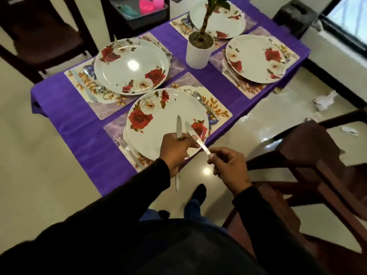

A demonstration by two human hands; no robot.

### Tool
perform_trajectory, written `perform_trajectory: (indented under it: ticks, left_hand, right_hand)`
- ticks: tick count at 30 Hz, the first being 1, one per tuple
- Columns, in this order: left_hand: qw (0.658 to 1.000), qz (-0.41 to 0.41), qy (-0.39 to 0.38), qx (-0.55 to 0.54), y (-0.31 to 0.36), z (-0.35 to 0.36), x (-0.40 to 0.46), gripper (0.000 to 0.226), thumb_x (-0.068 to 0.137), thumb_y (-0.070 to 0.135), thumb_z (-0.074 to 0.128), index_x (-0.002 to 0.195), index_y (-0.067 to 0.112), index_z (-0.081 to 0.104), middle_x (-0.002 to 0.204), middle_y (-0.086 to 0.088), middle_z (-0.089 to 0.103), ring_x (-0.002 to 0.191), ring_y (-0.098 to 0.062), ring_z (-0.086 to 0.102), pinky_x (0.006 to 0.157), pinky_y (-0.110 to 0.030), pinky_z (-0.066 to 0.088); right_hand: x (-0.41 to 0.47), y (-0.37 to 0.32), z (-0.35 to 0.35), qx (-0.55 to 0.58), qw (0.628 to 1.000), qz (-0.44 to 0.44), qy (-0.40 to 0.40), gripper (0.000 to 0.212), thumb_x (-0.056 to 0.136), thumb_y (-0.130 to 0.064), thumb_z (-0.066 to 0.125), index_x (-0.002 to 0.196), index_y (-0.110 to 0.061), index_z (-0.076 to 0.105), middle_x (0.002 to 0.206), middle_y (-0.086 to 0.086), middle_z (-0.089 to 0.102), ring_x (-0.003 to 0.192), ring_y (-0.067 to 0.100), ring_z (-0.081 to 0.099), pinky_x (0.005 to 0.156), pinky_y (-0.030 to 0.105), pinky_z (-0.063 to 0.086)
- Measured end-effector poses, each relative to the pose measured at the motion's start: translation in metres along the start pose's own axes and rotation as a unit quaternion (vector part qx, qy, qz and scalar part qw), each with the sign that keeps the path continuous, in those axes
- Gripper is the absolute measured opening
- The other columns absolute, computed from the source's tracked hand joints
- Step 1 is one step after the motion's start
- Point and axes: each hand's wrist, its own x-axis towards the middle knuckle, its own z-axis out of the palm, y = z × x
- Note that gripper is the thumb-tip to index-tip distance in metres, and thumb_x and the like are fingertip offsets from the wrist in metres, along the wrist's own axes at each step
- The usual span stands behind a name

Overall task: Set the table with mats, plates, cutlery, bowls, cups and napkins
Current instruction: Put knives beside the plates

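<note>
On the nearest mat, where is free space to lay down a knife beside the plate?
The nearest mat has a bare strip right of the spoon, toward its outer edge. Purple cloth left of the fork is also free. Between spoon and nearest plate it is crowded.

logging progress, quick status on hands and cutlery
Left hand grips one knife; right hand pinches second knife by its handle. Both over nearest plate. Nothing in the way.
</note>
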Motion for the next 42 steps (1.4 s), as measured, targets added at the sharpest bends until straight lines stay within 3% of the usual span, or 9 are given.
perform_trajectory:
  ticks: [4,9,13,16,19,22,26,34,42]
  left_hand:
    - [0.998,-0.012,0.057,-0.025,0.025,0.033,0.027,0.018,0.093,0.011,0.068,0.076,0.005,0.070,0.041,0.010,0.052,0.031,-0.005,0.038,0.036,-0.017,0.029]
    - [0.992,-0.001,0.109,-0.067,0.040,0.055,0.051,0.019,0.093,0.009,0.068,0.075,0.003,0.070,0.055,-0.003,0.063,0.030,-0.002,0.043,0.035,-0.010,0.030]
    - [0.986,-0.005,0.134,-0.100,0.043,0.061,0.064,0.016,0.092,0.009,0.068,0.077,0.006,0.072,0.078,-0.019,0.072,0.032,-0.003,0.046,0.037,-0.011,0.032]
    - [0.987,-0.023,0.128,-0.096,0.043,0.068,0.074,0.011,0.091,0.009,0.069,0.082,0.007,0.075,0.068,-0.010,0.070,0.035,-0.004,0.048,0.038,-0.013,0.034]
    - [0.988,-0.035,0.112,-0.100,0.048,0.072,0.086,0.012,0.093,0.015,0.068,0.087,0.009,0.076,0.080,-0.017,0.074,0.039,-0.006,0.046,0.038,-0.014,0.035]
    - [0.987,-0.062,0.117,-0.095,0.053,0.074,0.099,0.014,0.092,0.019,0.070,0.098,0.008,0.076,0.093,-0.014,0.075,0.039,-0.008,0.048,0.037,-0.014,0.037]
    - [0.984,-0.094,0.114,-0.095,0.045,0.078,0.112,0.015,0.088,0.015,0.071,0.101,0.007,0.075,0.083,-0.014,0.065,0.042,-0.007,0.039,0.037,-0.015,0.034]
    - [0.973,-0.157,0.100,-0.139,0.041,0.095,0.141,0.023,0.095,0.026,0.064,0.100,0.006,0.073,0.097,-0.010,0.077,0.046,-0.009,0.033,0.043,-0.020,0.028]
    - [0.963,-0.186,0.106,-0.166,0.045,0.115,0.155,0.032,0.100,0.028,0.058,0.101,0.000,0.074,0.088,-0.012,0.075,0.035,-0.003,0.041,0.037,-0.017,0.030]
  right_hand:
    - [0.054,-0.006,-0.022,-0.018,0.998,-0.033,-0.049,0.015,0.093,-0.012,0.067,0.103,-0.019,0.075,0.079,-0.003,0.070,0.058,0.016,0.059,0.051,0.019,0.048]
    - [0.109,-0.007,-0.035,-0.051,0.991,-0.063,-0.104,0.020,0.090,-0.014,0.071,0.109,-0.011,0.075,0.082,-0.005,0.072,0.063,0.010,0.062,0.055,0.018,0.047]
    - [0.136,-0.016,-0.033,-0.050,0.986,-0.086,-0.134,0.018,0.090,-0.014,0.071,0.106,-0.019,0.076,0.085,-0.011,0.073,0.068,0.004,0.064,0.064,0.025,0.056]
    - [0.150,-0.024,-0.030,-0.052,0.984,-0.098,-0.139,0.023,0.090,-0.011,0.070,0.096,-0.033,0.073,0.078,-0.019,0.071,0.070,0.004,0.066,0.067,0.029,0.059]
    - [0.167,-0.024,-0.030,-0.078,0.988,-0.086,-0.098,0.014,0.090,-0.016,0.071,0.103,-0.020,0.075,0.089,-0.011,0.072,0.079,0.009,0.069,0.072,0.035,0.062]
    - [0.192,-0.022,-0.034,-0.135,0.986,-0.074,-0.057,0.023,0.091,-0.023,0.071,0.112,-0.013,0.073,0.099,-0.006,0.071,0.082,0.006,0.067,0.074,0.028,0.061]
    - [0.222,-0.017,-0.041,-0.196,0.978,-0.061,-0.020,0.026,0.092,-0.023,0.069,0.115,-0.011,0.071,0.105,0.001,0.072,0.088,0.015,0.069,0.079,0.035,0.061]
    - [0.271,-0.001,-0.032,-0.299,0.952,-0.054,-0.043,0.016,0.096,-0.013,0.061,0.101,-0.004,0.073,0.086,-0.001,0.060,0.083,0.014,0.059,0.074,0.023,0.043]
    - [0.313,0.024,-0.034,-0.408,0.902,-0.061,-0.128,0.025,0.099,-0.029,0.056,0.096,-0.010,0.071,0.091,0.005,0.068,0.086,0.019,0.064,0.080,0.034,0.056]
